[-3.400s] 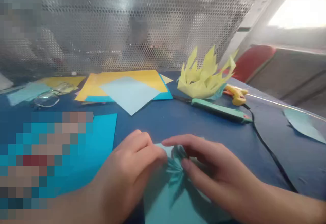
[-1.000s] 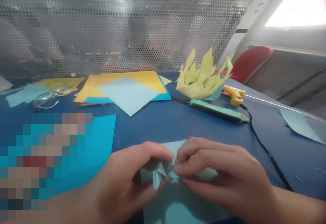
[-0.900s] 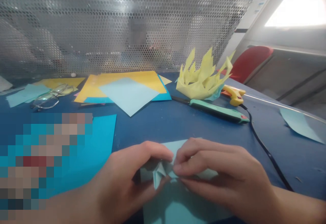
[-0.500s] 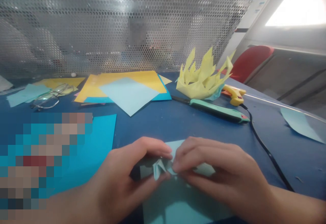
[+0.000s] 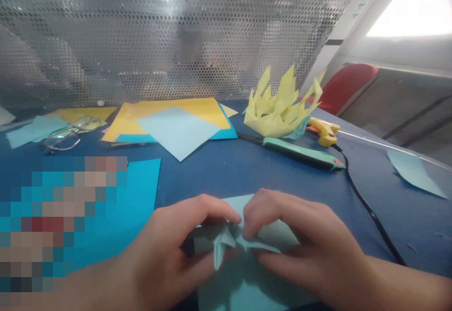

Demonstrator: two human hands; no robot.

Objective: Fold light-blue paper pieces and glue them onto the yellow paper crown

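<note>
Near the bottom middle, a small folded light-blue paper piece [image 5: 222, 245] sits between both hands, over flat light-blue sheets [image 5: 240, 285]. My left hand [image 5: 180, 245] pinches its left part with thumb and forefinger, and a pointed flap sticks down toward me. My right hand [image 5: 293, 235] is closed on the right side of the same piece, its fingers curled over the top and the thumb beneath a thin flap. The fingertips partly cover the folds.
Behind lie yellow and blue sheets [image 5: 197, 108] topped by a light-blue square [image 5: 179, 134]. Glasses [image 5: 63, 139] rest left. A yellow paper form [image 5: 278, 113], green-black cutter [image 5: 302, 153], and yellow tool [image 5: 324, 132] with black cord stand right. A blurred-out area covers the blue sheet [image 5: 144, 193].
The folded piece shows more between my hands, with its left flap lower and a thin right flap now visible. My right hand's fingers have lifted and curled slightly.
</note>
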